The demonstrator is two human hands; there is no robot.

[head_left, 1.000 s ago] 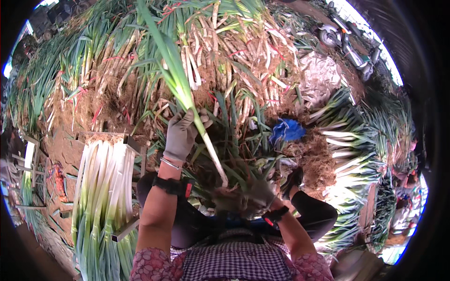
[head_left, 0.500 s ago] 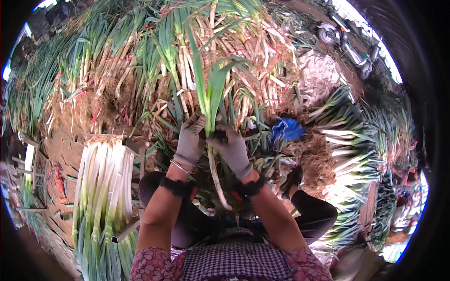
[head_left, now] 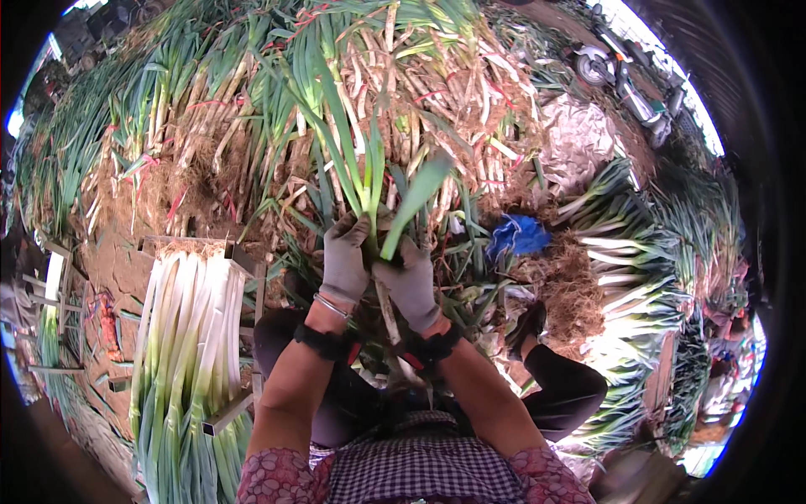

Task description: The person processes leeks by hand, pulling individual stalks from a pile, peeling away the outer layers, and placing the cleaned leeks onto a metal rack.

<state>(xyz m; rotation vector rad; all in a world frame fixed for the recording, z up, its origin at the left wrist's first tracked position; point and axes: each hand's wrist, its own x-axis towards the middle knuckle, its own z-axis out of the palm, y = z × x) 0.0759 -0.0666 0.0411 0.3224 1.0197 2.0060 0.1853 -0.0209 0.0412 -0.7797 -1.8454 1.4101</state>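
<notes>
In front of me, a long green onion [head_left: 370,181] stands with its leaves pointing away and its pale stem slanting down between my forearms. My left hand [head_left: 345,262], in a grey glove, is closed round it where the leaves part. Beside it my gloved right hand [head_left: 409,284] is closed on a broad green leaf [head_left: 417,200] that leans off to the right, apart from the other leaves. The right fingers also lie close against the stem, and their tips are partly hidden. Whether the leaf is fully torn off at its base I cannot tell.
Heaped unpeeled green onions [head_left: 201,126] with roots and red ties lie ahead. Cleaned white-stemmed onions [head_left: 189,319] rest in a metal frame [head_left: 256,294] at my left. More cleaned onions [head_left: 625,277] are stacked at right, near a blue bag [head_left: 516,235] and a crumpled sheet [head_left: 575,139].
My right hand has drawn one leaf away from the others, to the right and toward me. The onion's remaining leaves have tilted left; my left hand keeps hold of it.
</notes>
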